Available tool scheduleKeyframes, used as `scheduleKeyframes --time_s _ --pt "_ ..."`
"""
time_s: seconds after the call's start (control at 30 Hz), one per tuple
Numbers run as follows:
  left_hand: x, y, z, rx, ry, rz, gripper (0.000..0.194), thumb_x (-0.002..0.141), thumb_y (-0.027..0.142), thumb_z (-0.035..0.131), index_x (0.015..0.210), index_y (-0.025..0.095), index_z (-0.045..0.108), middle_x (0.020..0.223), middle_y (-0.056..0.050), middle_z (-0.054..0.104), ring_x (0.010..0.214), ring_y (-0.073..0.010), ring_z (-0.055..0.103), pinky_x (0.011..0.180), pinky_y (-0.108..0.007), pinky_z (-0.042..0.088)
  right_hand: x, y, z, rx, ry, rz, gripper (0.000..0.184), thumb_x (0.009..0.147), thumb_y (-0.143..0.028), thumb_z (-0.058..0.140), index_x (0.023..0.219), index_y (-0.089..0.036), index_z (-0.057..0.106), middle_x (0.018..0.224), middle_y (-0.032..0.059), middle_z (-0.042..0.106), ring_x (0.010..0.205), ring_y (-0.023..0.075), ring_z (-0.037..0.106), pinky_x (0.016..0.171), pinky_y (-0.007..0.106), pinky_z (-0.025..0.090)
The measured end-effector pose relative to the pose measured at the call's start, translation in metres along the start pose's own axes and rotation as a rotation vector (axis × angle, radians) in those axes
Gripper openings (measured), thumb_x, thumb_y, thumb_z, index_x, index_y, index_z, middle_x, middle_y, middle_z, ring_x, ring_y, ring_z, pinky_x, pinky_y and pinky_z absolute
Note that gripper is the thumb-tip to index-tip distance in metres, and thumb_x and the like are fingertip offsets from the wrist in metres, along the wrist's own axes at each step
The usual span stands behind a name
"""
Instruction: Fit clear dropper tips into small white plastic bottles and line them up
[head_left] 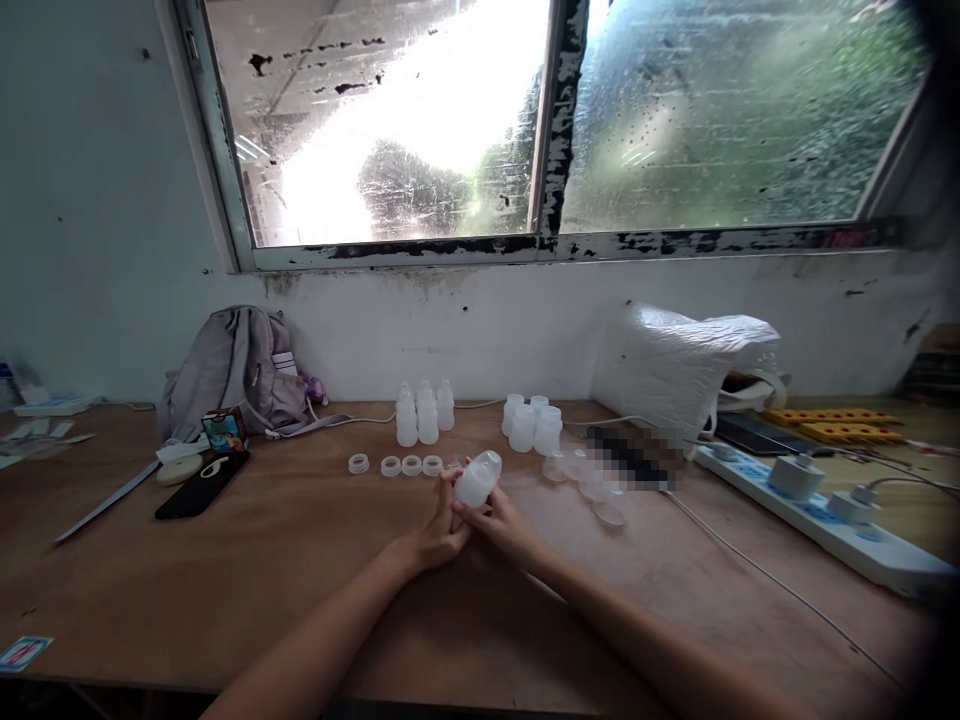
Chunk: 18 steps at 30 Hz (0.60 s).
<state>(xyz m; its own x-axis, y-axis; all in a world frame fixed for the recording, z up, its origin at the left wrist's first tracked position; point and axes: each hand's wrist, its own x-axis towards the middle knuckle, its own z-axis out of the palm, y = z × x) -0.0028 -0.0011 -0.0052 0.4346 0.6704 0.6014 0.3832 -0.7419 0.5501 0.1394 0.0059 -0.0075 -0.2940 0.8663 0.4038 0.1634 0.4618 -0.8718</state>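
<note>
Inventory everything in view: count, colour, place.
Translucent plastic bottle: one, whitish, centre
Pointed plastic bottles: several, whitish, back centre
Wide plastic containers: at least four, whitish, right of those
Plastic rings: at least four, whitish, centre
Domed plastic caps: several, clear, centre right
Fabric backpack: one, greyish, back left
Flat phone: one, black, left
Printed box: one, multicoloured, by backpack
Thin strip: one, silvery, left
Shiny bag: one, silvery, back right
Plastic power strip: one, white, right
Dotted pieces: two, yellow, far right
Wooden table: one, brown, underneath
Window: one, grey frame, wall
Left hand, right hand: two, on bottle
</note>
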Motion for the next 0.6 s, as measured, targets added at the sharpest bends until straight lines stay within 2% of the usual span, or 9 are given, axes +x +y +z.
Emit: scheduleKeyframes --time_s 0.17,0.3,0.4,0.5,0.6 --pt "0.006 -0.005 -0.004 0.009 -0.002 -0.061 0.052 0.064 0.006 0.046 0.110 0.019 0.025 0.109 -0.009 0.038 0.103 -0.0170 0.041 0.092 -0.034 0.034 0.005 0.005 -0.007 -0.051 0.100 0.010 0.046 0.063 -0.035 0.062 0.100 -0.018 0.042 0.091 0.0053 0.057 0.080 0.0187 0.056 0.068 0.031 0.046" --pt "0.010 -0.024 -0.009 0.166 0.114 -0.155 0.045 0.066 0.006 0.039 0.108 0.018 0.030 0.109 -0.008 0.041 0.104 -0.0168 0.040 0.093 -0.035 0.032 0.021 0.000 -0.022 -0.132 0.179 -0.036 0.039 0.065 -0.037 0.059 0.094 -0.018 0.042 0.086 0.0046 0.057 0.075 0.0171 0.056 0.067 0.030 0.046" --pt "0.011 -0.039 -0.017 0.360 0.167 -0.194 0.045 0.064 0.004 0.037 0.107 0.017 0.034 0.107 -0.008 0.044 0.105 -0.0177 0.039 0.093 -0.034 0.031 0.053 0.002 -0.036 -0.220 0.239 -0.060 0.036 0.065 -0.038 0.058 0.090 -0.017 0.042 0.084 0.0049 0.056 0.073 0.0172 0.056 0.065 0.029 0.045" --pt "0.010 -0.052 -0.026 0.549 0.149 -0.274 0.045 0.064 0.007 0.038 0.108 0.017 0.038 0.110 -0.008 0.044 0.106 -0.0206 0.039 0.092 -0.036 0.030 0.096 0.015 -0.046 -0.377 0.313 -0.005 0.040 0.060 -0.034 0.060 0.090 -0.017 0.040 0.079 0.0040 0.056 0.071 0.0185 0.055 0.061 0.029 0.043" --pt "0.006 -0.061 -0.031 0.673 0.117 -0.379 0.043 0.067 0.011 0.040 0.110 0.017 0.040 0.115 -0.009 0.044 0.108 -0.0225 0.037 0.091 -0.037 0.029 0.132 0.036 -0.047 -0.506 0.264 0.087 0.042 0.057 -0.027 0.060 0.091 -0.017 0.039 0.079 0.0045 0.056 0.073 0.0204 0.055 0.062 0.030 0.041"
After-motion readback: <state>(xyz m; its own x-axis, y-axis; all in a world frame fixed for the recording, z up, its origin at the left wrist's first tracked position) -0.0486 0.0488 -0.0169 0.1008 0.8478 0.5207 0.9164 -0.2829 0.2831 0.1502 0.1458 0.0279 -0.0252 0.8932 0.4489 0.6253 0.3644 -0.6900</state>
